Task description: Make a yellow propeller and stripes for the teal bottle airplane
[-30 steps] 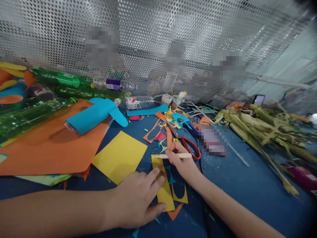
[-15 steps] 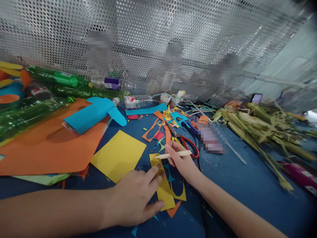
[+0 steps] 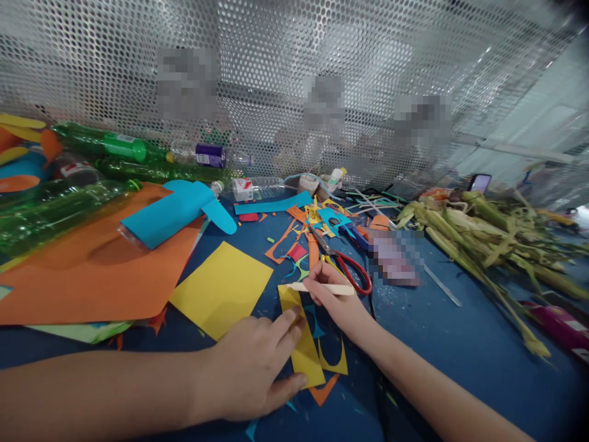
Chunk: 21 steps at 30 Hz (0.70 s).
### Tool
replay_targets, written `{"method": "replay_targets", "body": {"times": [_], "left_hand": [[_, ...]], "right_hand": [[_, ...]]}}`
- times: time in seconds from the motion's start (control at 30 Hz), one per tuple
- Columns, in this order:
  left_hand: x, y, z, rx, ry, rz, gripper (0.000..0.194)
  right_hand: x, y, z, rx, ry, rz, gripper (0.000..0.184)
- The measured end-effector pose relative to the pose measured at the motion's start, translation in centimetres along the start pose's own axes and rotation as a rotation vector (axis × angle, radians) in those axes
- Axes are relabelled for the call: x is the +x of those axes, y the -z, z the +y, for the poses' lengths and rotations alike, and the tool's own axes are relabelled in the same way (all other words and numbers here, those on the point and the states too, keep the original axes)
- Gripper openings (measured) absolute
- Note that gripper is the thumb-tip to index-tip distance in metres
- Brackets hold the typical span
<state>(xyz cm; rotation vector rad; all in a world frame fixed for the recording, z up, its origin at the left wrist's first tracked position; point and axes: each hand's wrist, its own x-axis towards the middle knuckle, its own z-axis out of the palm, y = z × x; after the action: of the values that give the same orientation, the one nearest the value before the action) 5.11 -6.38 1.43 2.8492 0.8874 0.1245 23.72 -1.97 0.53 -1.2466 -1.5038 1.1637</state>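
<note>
My right hand (image 3: 334, 298) pinches a pale pen (image 3: 329, 288), its tip at the upper end of a narrow yellow paper strip (image 3: 307, 359). Flat on that strip, fingers stretched out, my left hand (image 3: 262, 368) presses it to the blue table. A yellow paper square (image 3: 223, 288) lies just left of the strip. Partly under the strip's right side is a yellow offcut (image 3: 340, 365) with a curved cut-out. Beyond my right hand rest red-handled scissors (image 3: 356, 273), their blades among coloured paper scraps (image 3: 317, 218). Any mark at the pen tip is too small to make out.
A bottle wrapped in blue paper (image 3: 172, 215) lies on orange paper (image 3: 105, 276) at left. Green plastic bottles (image 3: 69, 212) and a clear bottle (image 3: 262, 188) line the back, before a perforated metal screen (image 3: 276, 61). Corn husks (image 3: 488, 233) spread at right, near a purple bottle (image 3: 559, 328).
The pen tip has shifted slightly at the strip's upper end, and the pen's tilt has changed a little. My left hand stays in place on the strip. The view sways slightly.
</note>
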Motion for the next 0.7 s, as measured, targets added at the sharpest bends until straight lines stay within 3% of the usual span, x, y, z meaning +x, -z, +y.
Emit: {"method": "replay_targets", "body": {"times": [0.7], "left_hand": [[-0.17,-0.18,0.08,-0.006,0.035,0.023,0.056]], "right_hand": [[0.16,-0.09,-0.15,0.02,-0.026,0.012,0.017]]}}
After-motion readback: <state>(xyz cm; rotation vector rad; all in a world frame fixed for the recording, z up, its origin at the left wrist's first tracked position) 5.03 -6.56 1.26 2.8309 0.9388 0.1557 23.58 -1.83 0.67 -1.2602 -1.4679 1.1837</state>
